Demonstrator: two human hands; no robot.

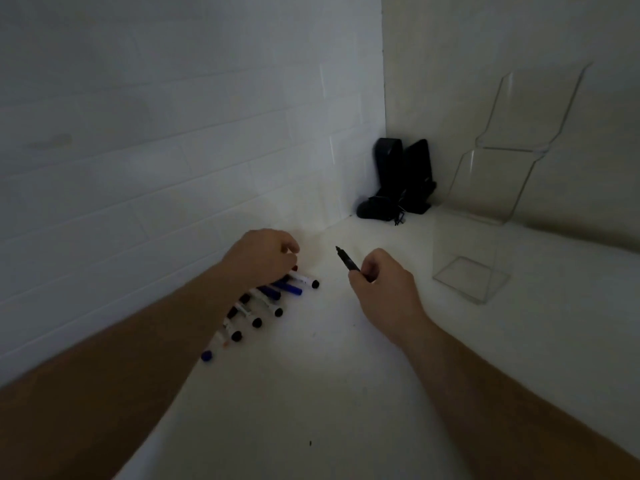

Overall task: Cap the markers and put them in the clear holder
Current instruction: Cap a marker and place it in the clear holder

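My right hand [382, 287] grips a black uncapped marker [347, 260], its tip pointing up and to the left. My left hand [265, 256] hovers with curled fingers over the far end of a row of several markers [263, 304] lying on the white table by the wall; whether it holds anything is hidden. The markers have white barrels with black or blue ends. A clear holder [472, 277] stands on the table to the right of my right hand, with nothing visible inside.
A tall clear stepped display stand [512, 157] leans at the right wall. Two black speakers [403, 178] with a cable sit in the far corner. White tiled wall runs along the left. A small dark speck [310, 443] lies on the near table.
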